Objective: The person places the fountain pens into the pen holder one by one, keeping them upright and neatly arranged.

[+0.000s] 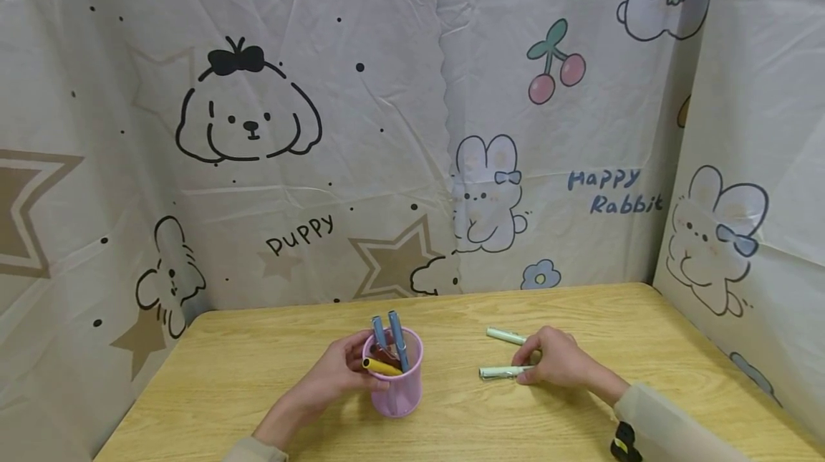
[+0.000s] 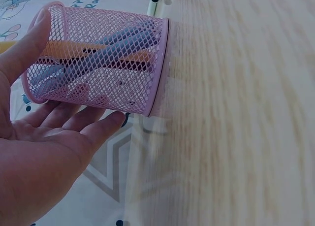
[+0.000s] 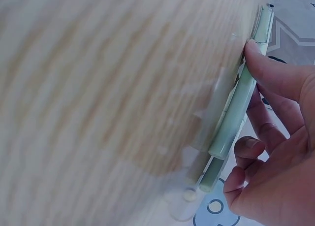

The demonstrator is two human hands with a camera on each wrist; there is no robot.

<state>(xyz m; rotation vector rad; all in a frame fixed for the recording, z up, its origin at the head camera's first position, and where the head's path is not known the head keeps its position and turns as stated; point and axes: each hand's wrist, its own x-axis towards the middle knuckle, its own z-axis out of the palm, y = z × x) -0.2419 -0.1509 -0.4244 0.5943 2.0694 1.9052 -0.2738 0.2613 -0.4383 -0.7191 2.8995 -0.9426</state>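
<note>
My left hand point(image 1: 338, 369) grips a pink mesh pen cup point(image 1: 402, 399), which stands upright on the table. Thumb and fingers lie on opposite sides of the cup in the left wrist view. Two blue pens point(image 1: 397, 342) and a yellow pen point(image 1: 383, 367) lean in it, along with something reddish-brown that is partly hidden. To the right, my right hand point(image 1: 559, 362) pinches the nearer light green pen point(image 1: 495, 373), which has a metal clip and lies at table level. A second light green pen point(image 1: 505, 336) lies just beyond, its right end behind the fingers.
The wooden table point(image 1: 451, 426) runs back to a printed cloth point(image 1: 387, 197) with cartoon animals, which also hangs along both sides. A strip of tabletop lies between the cup and the green pens.
</note>
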